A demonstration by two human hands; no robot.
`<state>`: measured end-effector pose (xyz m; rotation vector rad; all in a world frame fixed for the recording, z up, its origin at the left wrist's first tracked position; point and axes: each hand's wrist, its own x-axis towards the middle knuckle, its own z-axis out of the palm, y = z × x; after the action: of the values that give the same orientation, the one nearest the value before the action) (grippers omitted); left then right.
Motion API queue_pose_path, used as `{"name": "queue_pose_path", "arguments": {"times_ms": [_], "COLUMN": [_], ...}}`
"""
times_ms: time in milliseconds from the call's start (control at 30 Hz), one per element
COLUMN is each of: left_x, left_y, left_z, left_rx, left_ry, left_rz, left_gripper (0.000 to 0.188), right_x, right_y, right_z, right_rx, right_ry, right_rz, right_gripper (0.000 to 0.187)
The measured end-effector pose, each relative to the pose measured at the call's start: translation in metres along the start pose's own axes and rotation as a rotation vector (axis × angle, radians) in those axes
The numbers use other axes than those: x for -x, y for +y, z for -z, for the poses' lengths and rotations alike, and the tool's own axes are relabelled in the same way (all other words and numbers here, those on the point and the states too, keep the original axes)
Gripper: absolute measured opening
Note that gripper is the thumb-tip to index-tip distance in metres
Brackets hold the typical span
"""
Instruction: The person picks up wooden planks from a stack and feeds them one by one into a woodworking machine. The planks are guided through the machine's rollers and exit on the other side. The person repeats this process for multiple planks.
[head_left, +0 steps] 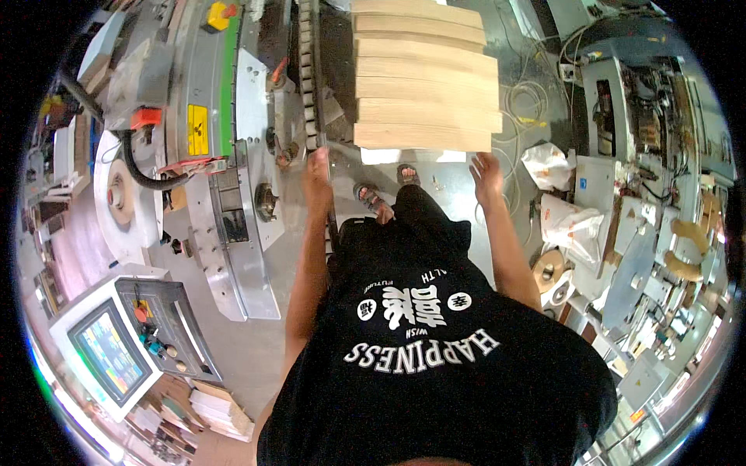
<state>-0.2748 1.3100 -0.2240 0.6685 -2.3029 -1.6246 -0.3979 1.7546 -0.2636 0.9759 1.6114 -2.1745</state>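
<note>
a stack of pale wooden boards (423, 74) sits at top centre. left hand (316, 167) and right hand (486, 171) reach its near edge, fingers open; best kept level and evenly spaced.

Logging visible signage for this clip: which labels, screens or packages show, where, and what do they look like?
Control screen: lower left, rectangular, brightly lit, in a pale tilted console.
Yellow warning label: upright rectangle on the grey-green machine, upper left.
White plastic bags: crumpled, on the floor right of the right hand.
Small blue label: square, on a pale cabinet at right.
Left hand: by the stacked wooden boards.
</note>
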Motion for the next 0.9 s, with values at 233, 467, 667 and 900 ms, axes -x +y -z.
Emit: {"name": "queue_pose_path", "arguments": {"times_ms": [233, 467, 667, 900], "left_x": [-0.031, -0.029, -0.021, 0.005], "left_y": [-0.075, -0.103, -0.088, -0.058], "left_z": [-0.108, -0.113, -0.118, -0.134], "left_rx": [0.342, 0.352, 0.625, 0.6], "left_ry": [-0.476, -0.407, -0.207, -0.105], "left_rz": [0.325, 0.455, 0.751, 0.762], "left_gripper": [0.06, 0.042, 0.045, 0.043], "right_x": [-0.07, -0.087, -0.088, -0.086], "right_y": [0.014, 0.016, 0.016, 0.006], "right_z": [-0.01, -0.017, -0.018, -0.006], "right_rx": [0.152, 0.369, 0.36, 0.596], "right_ry": [-0.222, -0.29, -0.392, -0.422], "right_rz": [0.005, -0.142, -0.2, 0.016], "right_gripper": [0.061, 0.061, 0.062, 0.052]}}
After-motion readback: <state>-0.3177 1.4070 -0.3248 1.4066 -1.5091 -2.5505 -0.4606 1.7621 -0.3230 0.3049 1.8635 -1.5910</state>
